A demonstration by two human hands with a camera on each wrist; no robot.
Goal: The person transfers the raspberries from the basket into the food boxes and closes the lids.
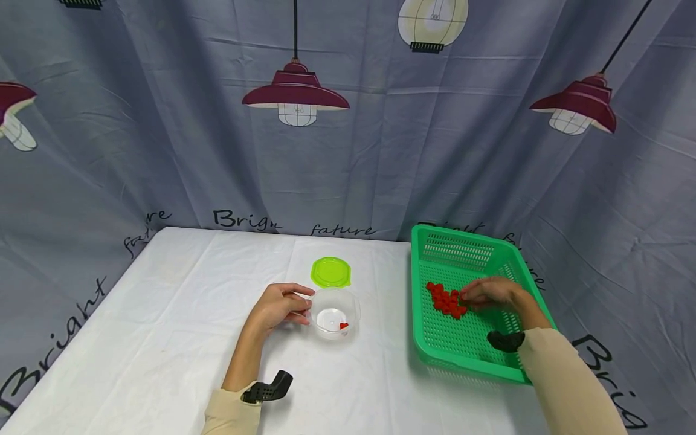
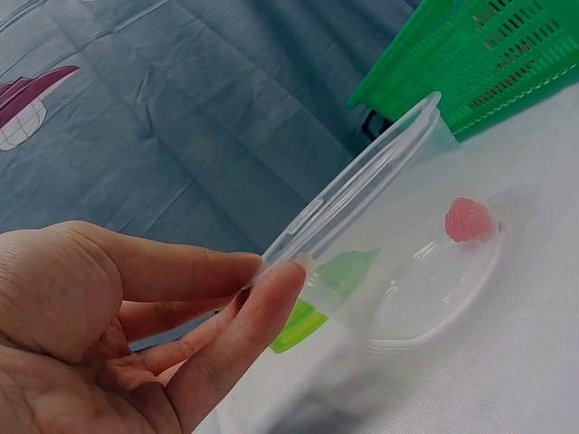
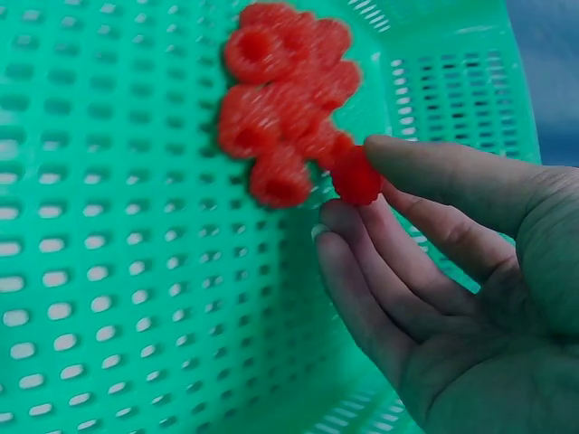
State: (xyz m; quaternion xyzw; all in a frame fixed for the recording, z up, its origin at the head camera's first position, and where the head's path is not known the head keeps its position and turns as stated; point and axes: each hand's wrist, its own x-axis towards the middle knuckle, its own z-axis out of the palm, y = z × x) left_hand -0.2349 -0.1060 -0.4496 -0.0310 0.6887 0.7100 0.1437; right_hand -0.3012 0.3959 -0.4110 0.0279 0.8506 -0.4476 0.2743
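My left hand [image 1: 280, 307] pinches the rim of a clear plastic tub [image 1: 333, 314] standing on the white cloth. One raspberry [image 2: 469, 220] lies inside the tub, against its far side in the left wrist view. On the right, my right hand [image 1: 493, 291] reaches down into a green plastic basket [image 1: 435, 357]. Thumb and fingers there pinch a single raspberry [image 3: 355, 174], right beside a cluster of several raspberries [image 3: 280, 99] on the basket floor. In the head view the back of the right hand covers the pinched berry.
A lime-green lid [image 1: 331, 272] lies flat just behind the tub. The white-covered table [image 1: 206, 290] runs back to a grey-blue curtain [image 1: 370, 163] printed with lamps. Raised slotted walls surround the basket, and its right side stands near the curtain.
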